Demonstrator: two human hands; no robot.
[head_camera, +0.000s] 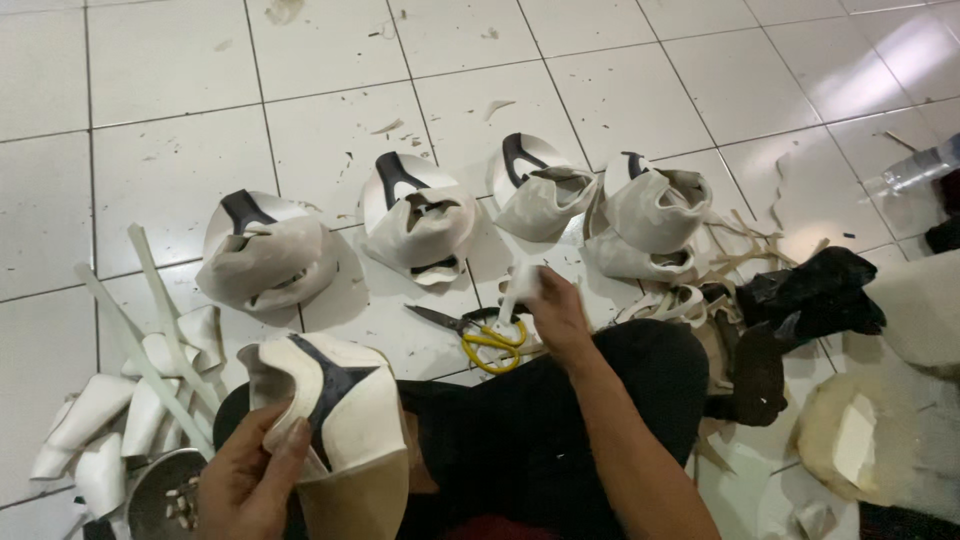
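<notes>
Nearest, the left hand (245, 485) grips a cream shoe upper (335, 425), its long axis running up-left. Farther, the right hand (555, 310) closes on a small white piece (520, 285), possibly a bottle, above yellow-handled scissors (480, 335) on the floor (150, 80).

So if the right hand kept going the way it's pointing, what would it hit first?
Probably the third pale shoe upper in the row on the floor. The right hand, gripping a small white piece, points up-left toward it; depth is unclear.

Cream shoe upper (335, 415) with a black stripe; yellow-handled scissors (480, 335); white floor tiles (150, 70); black trousers (530, 440).
</notes>
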